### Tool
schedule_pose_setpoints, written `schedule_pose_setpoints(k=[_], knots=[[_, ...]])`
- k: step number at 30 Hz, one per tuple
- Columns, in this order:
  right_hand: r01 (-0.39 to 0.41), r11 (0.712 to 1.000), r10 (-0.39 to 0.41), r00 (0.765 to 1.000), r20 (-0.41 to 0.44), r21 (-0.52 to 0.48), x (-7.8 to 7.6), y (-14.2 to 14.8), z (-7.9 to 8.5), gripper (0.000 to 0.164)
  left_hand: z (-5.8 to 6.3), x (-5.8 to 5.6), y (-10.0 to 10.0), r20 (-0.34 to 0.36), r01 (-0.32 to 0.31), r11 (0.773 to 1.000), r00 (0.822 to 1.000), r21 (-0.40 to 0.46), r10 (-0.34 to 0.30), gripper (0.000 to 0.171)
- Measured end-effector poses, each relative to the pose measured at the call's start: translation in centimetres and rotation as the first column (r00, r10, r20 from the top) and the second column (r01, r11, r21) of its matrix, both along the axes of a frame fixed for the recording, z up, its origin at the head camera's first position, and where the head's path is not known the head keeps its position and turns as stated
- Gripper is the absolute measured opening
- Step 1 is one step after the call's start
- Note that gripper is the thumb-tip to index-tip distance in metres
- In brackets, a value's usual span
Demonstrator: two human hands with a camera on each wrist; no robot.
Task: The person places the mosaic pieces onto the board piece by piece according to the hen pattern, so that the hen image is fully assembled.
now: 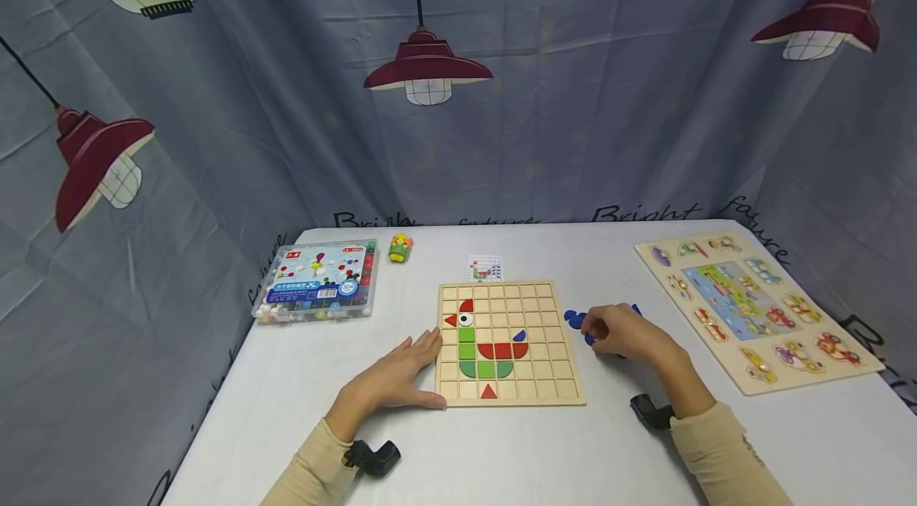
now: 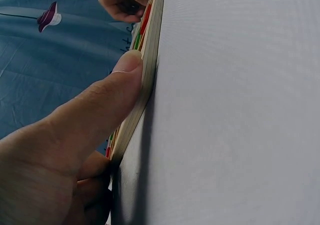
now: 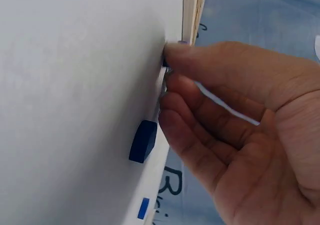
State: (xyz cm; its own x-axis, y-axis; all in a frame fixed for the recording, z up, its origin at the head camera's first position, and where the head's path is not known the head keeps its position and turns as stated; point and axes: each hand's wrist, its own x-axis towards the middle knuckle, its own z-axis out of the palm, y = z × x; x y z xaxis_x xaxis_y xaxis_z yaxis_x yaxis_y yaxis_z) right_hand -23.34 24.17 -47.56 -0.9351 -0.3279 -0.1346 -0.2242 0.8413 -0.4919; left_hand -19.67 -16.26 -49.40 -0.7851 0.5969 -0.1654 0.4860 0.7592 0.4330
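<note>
A square wooden grid board (image 1: 552,379) lies mid-table with a duck-like picture of red, green and blue pieces on it. One blue quarter-round piece (image 1: 520,336) sits above the red row (image 1: 503,351). My left hand (image 1: 392,380) rests at the board's lower left corner, fingers extended along the left side and thumb touching the near edge. Right of the board, my right hand (image 1: 623,332) bends its fingers over loose blue pieces (image 1: 573,318). Thumb and forefinger pinch a small blue piece (image 3: 165,61), mostly hidden by the fingertips. Another blue piece (image 3: 143,141) lies beside that hand.
A small pattern card (image 1: 485,268) lies behind the board. At the back left are a clear case of coloured parts (image 1: 318,281) and a small toy figure (image 1: 400,248). A wooden picture puzzle (image 1: 759,315) lies to the right. A curtain (image 1: 537,132) hangs behind.
</note>
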Motion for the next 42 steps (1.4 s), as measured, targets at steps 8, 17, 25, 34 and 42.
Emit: schedule_pose_setpoints(k=[8, 17, 25, 34, 42], knots=[[0.061, 0.998, -0.06, 0.998, 0.026, -0.022, -0.3, 0.4, -0.5, 0.026, -0.1, 0.1, -0.1, 0.0, 0.004, 1.0, 1.0, -0.002, -0.004, 0.107], [0.051, 0.995, -0.049, 0.999, 0.022, -0.087, -0.6, 1.2, -1.0, 0.016, 0.2, 0.2, 0.0, 0.002, -0.001, 1.0, 1.0, -0.014, 0.001, 0.107], [0.012, 0.996, -0.012, 1.0, -0.009, -0.09, -0.7, 1.6, -1.0, 0.013, 0.1, 0.2, 0.1, -0.002, 0.001, 1.0, 1.0, -0.009, -0.001, 0.107], [-0.003, 0.994, 0.002, 1.0, -0.01, -0.111, -1.4, 1.7, -0.7, 0.014, -0.1, 0.1, 0.0, 0.001, 0.003, 1.0, 1.0, -0.003, -0.003, 0.107], [-0.026, 0.991, 0.025, 1.0, -0.013, -0.13, -2.2, 1.0, -0.1, 0.014, -0.1, 0.0, 0.0, 0.006, -0.004, 1.0, 1.0, -0.002, 0.004, 0.107]])
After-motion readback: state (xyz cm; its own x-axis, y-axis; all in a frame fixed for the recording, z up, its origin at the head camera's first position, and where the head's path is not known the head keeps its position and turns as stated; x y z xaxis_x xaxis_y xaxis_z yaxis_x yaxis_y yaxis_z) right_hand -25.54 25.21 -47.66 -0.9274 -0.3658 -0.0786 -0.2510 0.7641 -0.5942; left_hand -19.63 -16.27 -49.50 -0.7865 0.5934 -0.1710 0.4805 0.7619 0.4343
